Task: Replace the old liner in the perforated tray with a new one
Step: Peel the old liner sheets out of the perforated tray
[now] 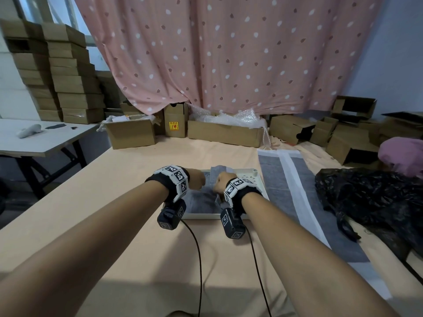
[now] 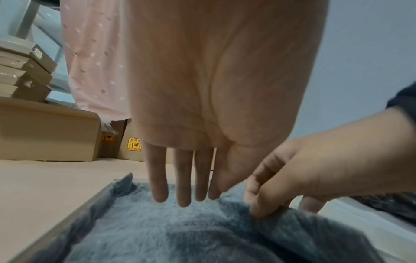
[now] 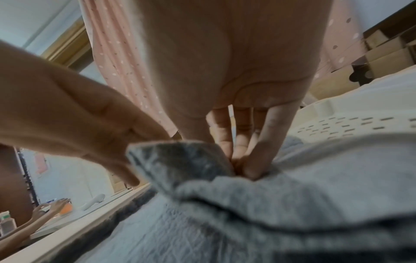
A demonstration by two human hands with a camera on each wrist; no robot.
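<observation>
Grey felt-like old liner (image 1: pixel 203 199) lies rumpled in the white perforated plastic tray (image 1: pixel 256 179) directly under both hands, right hand (image 1: pixel 223 180) pinching a raised fold, left hand (image 1: pixel 198 179) open-fingered just left.

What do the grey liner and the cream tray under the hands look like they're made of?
Grey liner: soft, fuzzy, matte, probably a felt-like fabric, since it bunches into folds in the right hand grip. Tray: smooth cream with neat slots, seemingly moulded plastic.
</observation>
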